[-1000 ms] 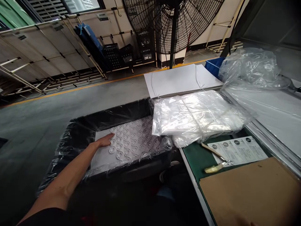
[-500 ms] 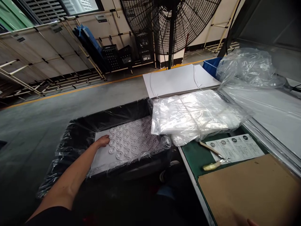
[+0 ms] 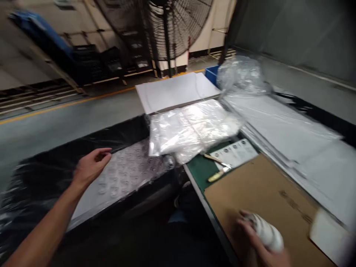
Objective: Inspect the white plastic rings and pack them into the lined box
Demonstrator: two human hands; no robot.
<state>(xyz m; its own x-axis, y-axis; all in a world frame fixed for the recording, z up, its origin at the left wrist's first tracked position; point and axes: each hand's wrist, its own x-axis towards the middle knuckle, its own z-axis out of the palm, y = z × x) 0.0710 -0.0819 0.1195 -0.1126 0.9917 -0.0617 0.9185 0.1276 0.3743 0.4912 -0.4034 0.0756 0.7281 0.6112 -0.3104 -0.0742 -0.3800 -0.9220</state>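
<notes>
My left hand (image 3: 90, 167) hovers over a black crate (image 3: 111, 133) lined with clear plastic. Its thumb and fingers are curved but apart, with nothing between them. Under it, rows of round ring-shaped pieces (image 3: 125, 170) lie on a white sheet (image 3: 86, 205) inside the crate. Low in the view, my right hand (image 3: 254, 237) is wrapped round a white, ribbed, cylinder-shaped stack (image 3: 269, 233), blurred by motion. That hand is above a brown cardboard sheet (image 3: 264, 185) on the green-topped table (image 3: 200, 172).
A bundle of clear plastic bags (image 3: 191, 126) overlaps the crate's corner. Close by lie a tweezers-like tool (image 3: 218, 160), a yellow-handled tool (image 3: 217, 176) and a printed paper (image 3: 236, 154). White sheets (image 3: 178, 91), a blue bin (image 3: 211, 75) and a large fan (image 3: 180, 29) stand behind.
My left hand has lifted off the sheet in the crate and opened. My right hand has come into view with the white stack. The view has turned right.
</notes>
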